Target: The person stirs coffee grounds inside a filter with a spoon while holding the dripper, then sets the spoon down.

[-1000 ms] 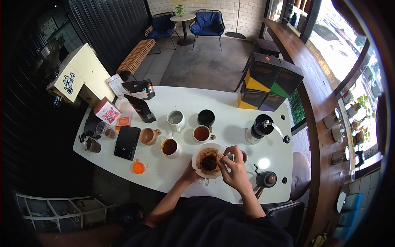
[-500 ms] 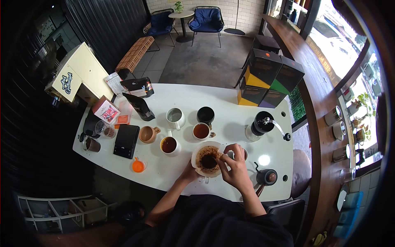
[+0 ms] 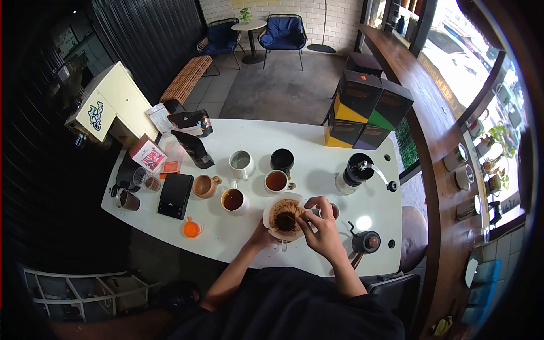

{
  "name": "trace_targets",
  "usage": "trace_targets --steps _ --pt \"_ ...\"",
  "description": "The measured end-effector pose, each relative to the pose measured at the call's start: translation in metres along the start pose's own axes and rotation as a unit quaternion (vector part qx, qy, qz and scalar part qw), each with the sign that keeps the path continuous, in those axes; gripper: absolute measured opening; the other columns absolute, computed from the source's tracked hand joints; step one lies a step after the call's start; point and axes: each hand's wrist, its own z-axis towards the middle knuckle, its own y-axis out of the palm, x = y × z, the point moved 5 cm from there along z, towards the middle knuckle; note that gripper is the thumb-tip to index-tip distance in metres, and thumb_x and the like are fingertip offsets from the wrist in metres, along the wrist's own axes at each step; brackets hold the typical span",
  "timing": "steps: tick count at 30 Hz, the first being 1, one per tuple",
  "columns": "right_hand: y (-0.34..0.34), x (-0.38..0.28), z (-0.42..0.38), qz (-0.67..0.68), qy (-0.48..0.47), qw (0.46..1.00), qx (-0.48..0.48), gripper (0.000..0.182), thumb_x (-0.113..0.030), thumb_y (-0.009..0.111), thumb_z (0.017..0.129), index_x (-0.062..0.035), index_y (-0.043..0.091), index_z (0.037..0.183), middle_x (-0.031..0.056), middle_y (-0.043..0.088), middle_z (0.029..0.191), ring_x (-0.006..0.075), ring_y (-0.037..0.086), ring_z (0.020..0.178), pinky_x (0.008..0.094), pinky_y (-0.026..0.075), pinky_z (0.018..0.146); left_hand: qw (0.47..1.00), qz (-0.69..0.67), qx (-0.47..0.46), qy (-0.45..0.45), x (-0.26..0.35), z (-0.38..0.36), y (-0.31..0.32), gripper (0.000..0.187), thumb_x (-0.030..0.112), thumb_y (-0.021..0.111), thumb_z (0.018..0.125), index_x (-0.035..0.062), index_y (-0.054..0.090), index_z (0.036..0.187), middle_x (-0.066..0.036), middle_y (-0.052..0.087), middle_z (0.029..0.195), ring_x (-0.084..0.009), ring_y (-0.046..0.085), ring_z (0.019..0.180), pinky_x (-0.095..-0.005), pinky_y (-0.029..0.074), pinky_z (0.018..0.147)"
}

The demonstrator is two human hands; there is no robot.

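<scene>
A coffee dripper [image 3: 268, 220] lined with a paper filter [image 3: 283, 200] stands near the table's front edge, with dark wet coffee grounds [image 3: 284, 221] in it. My left hand [image 3: 262, 238] is closed round its lower left side, fingers partly hidden beneath. My right hand [image 3: 320, 224] is closed in a pinch over the filter's right side. A thin thing seems to reach from its fingertips toward the grounds, too small to name. Behind my right hand a cup [image 3: 334, 211] is partly hidden. Just beyond the dripper are a mug of reddish-brown liquid [image 3: 276, 181] and a white mug [image 3: 233, 200] of amber liquid.
To the right are a gooseneck kettle [image 3: 366, 242] and a hand grinder [image 3: 356, 171]. A black scale [image 3: 175, 195], a brown cup [image 3: 204, 186] and an orange-topped item [image 3: 191, 228] lie left. Stacked boxes [image 3: 365, 110] and coffee bags [image 3: 192, 148] stand farther back.
My right fingers have shifted slightly left and down over the filter. My left hand stays on the dripper. The whole view has tilted a little.
</scene>
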Motion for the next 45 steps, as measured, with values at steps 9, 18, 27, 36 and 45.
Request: trace_targets --steps 9,18,27,36,45 --pt "-0.001 -0.005 -0.004 -0.048 -0.019 0.999 0.014 0.012 -0.014 0.078 0.087 -0.0034 0.073 0.089 0.013 0.056 0.116 0.0327 0.055 0.109 0.044 0.041 0.097 1.0 0.018 0.003 -0.015 0.013 0.002 0.002 0.078 0.006 0.084 0.084 0.0091 0.043 0.15 -0.008 0.056 0.146 -0.0209 0.058 0.131 -0.0397 0.051 0.112" --pt "0.003 -0.005 -0.006 -0.044 -0.004 0.999 0.0 0.011 -0.012 0.077 0.088 -0.0024 0.073 0.091 0.0129 0.057 0.124 0.033 0.055 0.116 0.0434 0.042 0.097 0.999 -0.001 0.006 -0.036 0.027 0.003 0.006 0.083 0.008 0.086 0.082 0.0102 0.041 0.152 -0.007 0.055 0.148 -0.0208 0.056 0.133 -0.0408 0.051 0.112" --pt "-0.003 -0.01 -0.004 -0.046 -0.018 0.999 -0.011 0.011 -0.012 0.078 0.086 -0.0028 0.073 0.089 0.0119 0.059 0.124 0.0337 0.055 0.114 0.0449 0.04 0.1 0.991 -0.09 0.012 -0.099 0.002 -0.002 0.002 0.08 0.008 0.082 0.087 0.0112 0.039 0.154 -0.008 0.05 0.151 -0.0221 0.055 0.134 -0.0423 0.054 0.11" --pt "-0.001 -0.005 -0.003 -0.027 0.005 1.0 0.001 0.01 -0.012 0.079 0.085 -0.0042 0.074 0.088 0.0126 0.058 0.12 0.035 0.054 0.113 0.0452 0.04 0.101 0.999 0.004 0.045 -0.006 0.01 -0.001 0.001 0.086 0.009 0.094 0.07 0.0071 0.051 0.144 -0.008 0.064 0.137 -0.0201 0.063 0.124 -0.0374 0.053 0.108" --pt "-0.003 -0.002 -0.003 -0.024 0.008 1.0 0.014 0.011 -0.013 0.078 0.085 -0.0042 0.074 0.088 0.0125 0.057 0.119 0.0343 0.053 0.112 0.0446 0.04 0.1 0.996 -0.062 0.044 -0.052 0.017 0.0 0.003 0.084 0.005 0.092 0.071 0.0078 0.051 0.145 -0.006 0.063 0.138 -0.0199 0.063 0.125 -0.0386 0.052 0.109"
